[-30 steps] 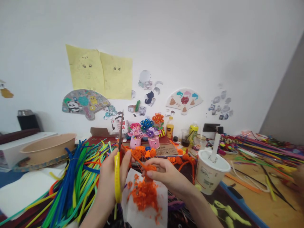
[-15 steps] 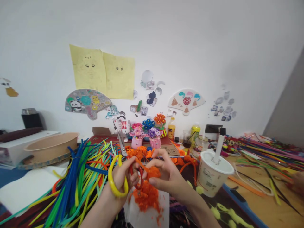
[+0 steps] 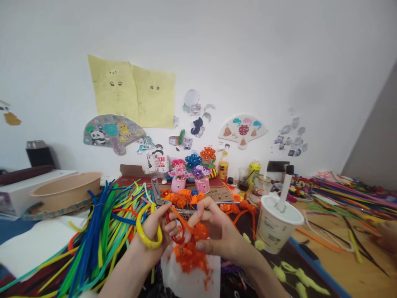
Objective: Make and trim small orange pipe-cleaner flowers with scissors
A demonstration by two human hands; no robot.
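Near the middle, my left hand (image 3: 158,227) is closed on red-handled scissors (image 3: 177,232), and its fingertips pinch one end of an orange pipe cleaner (image 3: 182,218). A yellow ring (image 3: 142,231) hangs around that hand. My right hand (image 3: 217,231) curls over the other end of the strip, with an orange fuzzy piece (image 3: 200,231) between its fingers. Beneath both hands, a pile of orange fluffy pieces (image 3: 190,257) lies on a white sheet (image 3: 173,277). More orange flowers (image 3: 181,198) are just beyond my fingers.
Colored pipe cleaners (image 3: 102,236) spread at the left, beside a beige basin (image 3: 68,188). A white cup with a straw (image 3: 277,227) stands at the right. Potted fuzzy flowers (image 3: 201,182) and a juice bottle (image 3: 223,165) are behind. Another person's hand (image 3: 387,234) shows at the far right.
My left hand has shifted slightly left and the scissors' red handle shows more. My right hand's fingers have curled in a little. The view has moved slightly.
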